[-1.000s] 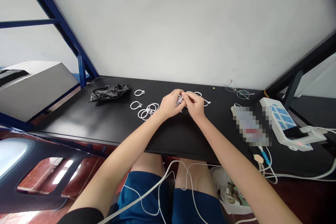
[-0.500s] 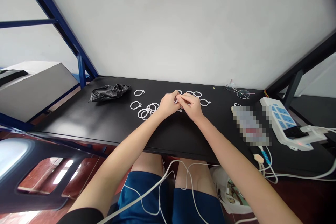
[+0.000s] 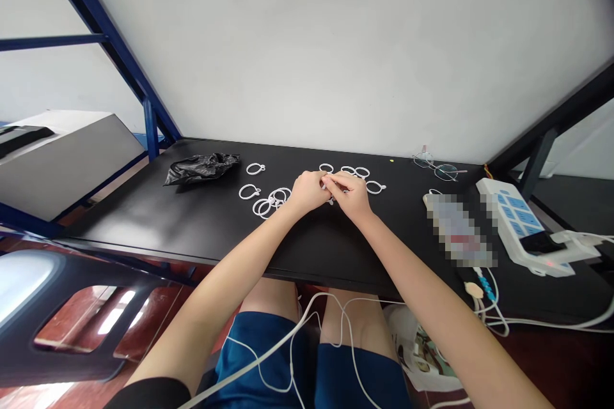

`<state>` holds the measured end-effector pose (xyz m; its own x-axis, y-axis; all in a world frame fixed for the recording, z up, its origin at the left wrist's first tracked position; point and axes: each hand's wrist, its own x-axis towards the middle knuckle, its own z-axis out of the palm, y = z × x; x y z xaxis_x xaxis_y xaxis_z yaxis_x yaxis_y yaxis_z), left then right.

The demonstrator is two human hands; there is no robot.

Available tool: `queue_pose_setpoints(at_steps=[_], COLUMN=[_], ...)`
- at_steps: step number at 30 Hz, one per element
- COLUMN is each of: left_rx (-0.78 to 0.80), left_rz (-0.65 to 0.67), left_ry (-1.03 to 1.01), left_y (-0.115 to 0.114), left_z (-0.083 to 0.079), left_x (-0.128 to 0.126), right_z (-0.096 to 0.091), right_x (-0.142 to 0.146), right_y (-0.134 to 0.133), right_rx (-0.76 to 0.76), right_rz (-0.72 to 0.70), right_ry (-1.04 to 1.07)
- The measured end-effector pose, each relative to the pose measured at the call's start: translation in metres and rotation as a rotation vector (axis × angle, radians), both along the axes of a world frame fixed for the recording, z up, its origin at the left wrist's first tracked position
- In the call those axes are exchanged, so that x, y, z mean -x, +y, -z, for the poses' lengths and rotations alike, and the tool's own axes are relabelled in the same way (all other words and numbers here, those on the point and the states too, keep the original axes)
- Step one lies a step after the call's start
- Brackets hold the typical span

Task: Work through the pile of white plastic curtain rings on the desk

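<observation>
My left hand (image 3: 309, 192) and my right hand (image 3: 352, 193) meet over the middle of the desk, fingertips pinched together. Whatever lies between the fingers is mostly hidden; small white bits show beside them. Left of my hands is an overlapping cluster of white curtain rings (image 3: 261, 208), each a thin hoop with a small eyelet. Two single rings, one farther back (image 3: 255, 169) and one nearer (image 3: 249, 192), lie apart from it. Just behind my fingers is another ring (image 3: 326, 168). More rings (image 3: 375, 188) lie behind and right of my right hand, some partly covered.
On the black desk (image 3: 192, 230), a crumpled black plastic bag (image 3: 201, 168) lies left. At right are eyeglasses (image 3: 446, 171), a blurred-out phone (image 3: 458, 230) on a cable and a white power strip (image 3: 515, 214) with plugs. White cables (image 3: 311, 307) cross my lap. A wall stands behind.
My hands stay pinched together in nearly the same place, with only a slight shift of the fingers. The view has moved very slightly; the rings lie as before.
</observation>
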<state>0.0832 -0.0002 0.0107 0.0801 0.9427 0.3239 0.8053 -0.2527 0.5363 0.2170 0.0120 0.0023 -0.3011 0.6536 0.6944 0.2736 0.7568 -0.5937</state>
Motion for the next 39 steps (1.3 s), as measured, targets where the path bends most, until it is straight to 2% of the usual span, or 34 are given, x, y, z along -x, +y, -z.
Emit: queue_pose_setpoints(at_steps=[16, 26, 32, 39], left_rx=[0.024, 0.024, -0.060, -0.043], left_rz=[0.035, 0.016, -0.031, -0.035], left_ry=[-0.007, 0.039, 0.128, 0.198], left_y=[0.001, 0.000, 0.001, 0.001], left_z=[-0.001, -0.001, 0.002, 0.006], left_x=[0.001, 0.000, 0.000, 0.001], right_z=[0.001, 0.002, 0.007, 0.011], right_x=[0.000, 0.000, 0.000, 0.000], right_y=[0.000, 0.001, 0.004, 0.007], right_rx=[0.068, 0.027, 0.001, 0.139], right_rz=[0.021, 0.023, 0.074, 0.105], right_ry=[0.011, 0.006, -0.014, -0.016])
